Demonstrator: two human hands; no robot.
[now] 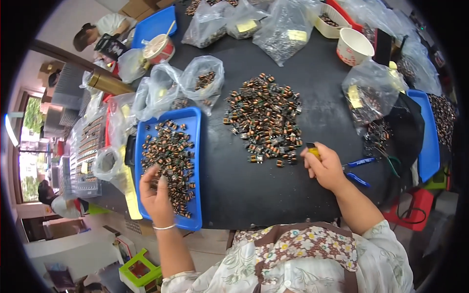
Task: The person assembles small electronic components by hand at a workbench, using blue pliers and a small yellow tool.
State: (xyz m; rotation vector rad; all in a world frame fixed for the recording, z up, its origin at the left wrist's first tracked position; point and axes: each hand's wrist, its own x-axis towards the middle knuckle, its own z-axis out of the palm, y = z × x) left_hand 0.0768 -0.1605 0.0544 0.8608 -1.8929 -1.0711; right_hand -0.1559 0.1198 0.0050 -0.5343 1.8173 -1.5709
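Note:
A blue tray [197,146] on the left holds a heap of small copper-wound coils [168,141] with metal legs. Over its near half is my left hand [157,195], thumb and fingers parted, with nothing visible between them. On the black table's middle lies a larger pile of the same coils [266,112]. Just right of that pile's near end, my right hand [323,166] is closed round a small yellow tool with a dark flat tip [312,149]. My palm hides most of the tool, so its exact kind cannot be told.
Blue-handled pliers [359,171] and green-handled pliers [392,163] lie to the right, near a plastic bag of parts [369,93]. More bags [283,34], a paper bowl [355,46] and a cup [159,49] stand at the back. Other people sit far left.

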